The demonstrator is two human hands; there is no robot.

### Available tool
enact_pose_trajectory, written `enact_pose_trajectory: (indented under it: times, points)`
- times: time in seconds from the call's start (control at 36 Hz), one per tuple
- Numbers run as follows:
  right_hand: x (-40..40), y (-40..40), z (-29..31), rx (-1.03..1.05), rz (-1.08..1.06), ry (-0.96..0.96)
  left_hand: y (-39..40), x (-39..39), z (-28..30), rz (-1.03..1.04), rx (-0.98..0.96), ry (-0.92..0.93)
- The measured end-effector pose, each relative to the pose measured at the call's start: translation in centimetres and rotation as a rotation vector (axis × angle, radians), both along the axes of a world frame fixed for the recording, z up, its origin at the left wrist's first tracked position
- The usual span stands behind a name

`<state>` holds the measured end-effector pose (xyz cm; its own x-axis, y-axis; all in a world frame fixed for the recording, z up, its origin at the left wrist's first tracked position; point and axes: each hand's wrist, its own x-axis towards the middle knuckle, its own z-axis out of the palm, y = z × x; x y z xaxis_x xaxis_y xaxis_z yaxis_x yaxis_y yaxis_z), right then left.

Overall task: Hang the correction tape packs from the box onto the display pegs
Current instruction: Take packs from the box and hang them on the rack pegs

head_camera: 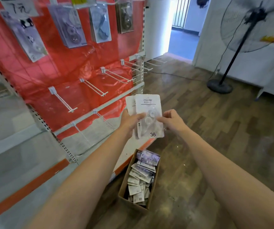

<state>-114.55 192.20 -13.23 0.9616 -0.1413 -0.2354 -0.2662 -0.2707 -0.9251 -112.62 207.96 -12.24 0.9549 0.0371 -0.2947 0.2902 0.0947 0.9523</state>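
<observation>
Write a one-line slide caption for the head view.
Both hands, left and right, hold correction tape packs before empty display pegs, above the open box of packs.

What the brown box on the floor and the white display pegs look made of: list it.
Open brown box: likely corrugated cardboard, matte, with thin folded walls. Empty white display pegs: probably painted or coated metal wire, thin, straight and slightly glossy; plastic cannot be ruled out.

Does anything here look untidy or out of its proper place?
Yes. The red plastic sheet behind the pegs is wrinkled and sags loosely. The packs in the cardboard box lie in a jumbled heap, not stacked. The packs held in both hands look undamaged.
</observation>
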Motion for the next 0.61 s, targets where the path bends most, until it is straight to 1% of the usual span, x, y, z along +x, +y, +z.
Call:
enact_pose_trajectory:
  times: [0.11,0.19,0.28,0.33,0.47,0.61]
  points:
    - [1.0,-1.8,1.5,-0.024,0.036,0.017,-1.4,1.0,1.3,0.035,-0.046,-0.055]
    - [1.1,-2.7,3.1,0.083,0.132,0.006,-2.7,0.9,2.7,0.05,-0.055,-0.112]
    - [1.2,-3.6,4.4,0.147,0.16,-0.04,-3.7,0.8,4.1,0.062,-0.038,-0.154]
    - [1.7,-4.5,4.9,0.167,0.132,-0.069,-3.9,1.1,4.6,0.115,0.006,-0.165]
    - [3.4,-7.2,5.4,0.203,-0.029,-0.106,-3.7,2.0,5.3,0.253,0.05,-0.178]
    - [5.3,-9.0,5.4,0.18,-0.028,-0.078,-3.7,2.9,5.9,0.287,0.028,-0.17]
